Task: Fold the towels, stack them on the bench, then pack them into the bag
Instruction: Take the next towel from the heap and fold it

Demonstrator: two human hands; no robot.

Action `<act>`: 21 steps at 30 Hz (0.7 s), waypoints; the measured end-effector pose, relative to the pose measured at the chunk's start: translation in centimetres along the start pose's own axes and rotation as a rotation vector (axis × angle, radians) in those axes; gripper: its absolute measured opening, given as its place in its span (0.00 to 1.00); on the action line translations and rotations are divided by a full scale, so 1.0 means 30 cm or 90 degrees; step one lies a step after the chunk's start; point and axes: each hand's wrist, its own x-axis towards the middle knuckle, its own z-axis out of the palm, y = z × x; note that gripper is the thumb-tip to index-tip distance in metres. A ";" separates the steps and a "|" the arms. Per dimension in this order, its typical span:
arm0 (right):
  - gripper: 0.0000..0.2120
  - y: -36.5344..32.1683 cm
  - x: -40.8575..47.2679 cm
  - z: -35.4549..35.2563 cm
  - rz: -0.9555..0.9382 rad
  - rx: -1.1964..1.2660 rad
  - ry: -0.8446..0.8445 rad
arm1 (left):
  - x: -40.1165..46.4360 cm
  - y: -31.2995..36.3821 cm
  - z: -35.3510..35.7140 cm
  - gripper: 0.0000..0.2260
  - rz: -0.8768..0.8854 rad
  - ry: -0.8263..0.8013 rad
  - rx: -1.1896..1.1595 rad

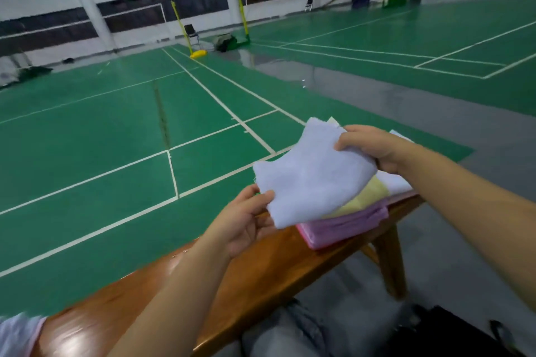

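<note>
both hands hold the folded white towel (pixel 310 174): left hand (pixel 246 220) pinches its 7 o'clock corner, right hand (pixel 374 148) its 2 o'clock edge, over the yellow towel (pixel 368 194) and pink towel (pixel 345 226) stacked on the tabletop (pixel 261 269). stacking seems nearly done; packing the dark bag (pixel 441 336), at 5 o'clock, not yet begun.

Both bare forearms reach forward from the lower edge of the view, the left rising from the bottom centre, the right coming in from the right side. The left hand (pixel 246 220) is turned palm-up, thumb on top, and pinches the near corner of a folded pale lavender terry towel (pixel 313 174). The right hand (pixel 374 148) curls over the towel's far right edge (knuckles up, fingers tucked beneath), its grip closed round the cloth. The wrists stand well apart.
</note>
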 end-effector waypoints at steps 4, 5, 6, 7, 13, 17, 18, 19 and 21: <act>0.06 0.016 0.053 -0.171 0.030 0.002 0.069 | 0.127 0.047 0.130 0.17 -0.024 -0.057 0.019; 0.06 0.025 0.066 -0.213 0.042 0.002 0.088 | 0.160 0.059 0.166 0.16 -0.035 -0.066 0.029; 0.06 0.035 0.079 -0.250 0.051 0.001 0.100 | 0.187 0.069 0.199 0.15 -0.045 -0.072 0.038; 0.05 0.044 0.092 -0.290 0.058 0.004 0.111 | 0.221 0.079 0.233 0.14 -0.056 -0.074 0.045; 0.04 0.081 0.190 -0.473 0.074 -0.018 0.181 | 0.402 0.113 0.400 0.09 -0.088 -0.077 0.063; 0.07 0.141 0.268 -0.581 0.094 -0.042 0.257 | 0.519 0.109 0.485 0.08 -0.089 -0.072 0.103; 0.07 0.162 0.285 -0.600 0.103 -0.060 0.262 | 0.540 0.109 0.500 0.08 -0.090 -0.070 0.109; 0.08 0.182 0.300 -0.620 0.108 -0.075 0.264 | 0.562 0.109 0.517 0.09 -0.092 -0.070 0.116; 0.09 0.212 0.330 -0.664 0.109 -0.078 0.270 | 0.612 0.107 0.549 0.10 -0.095 -0.072 0.132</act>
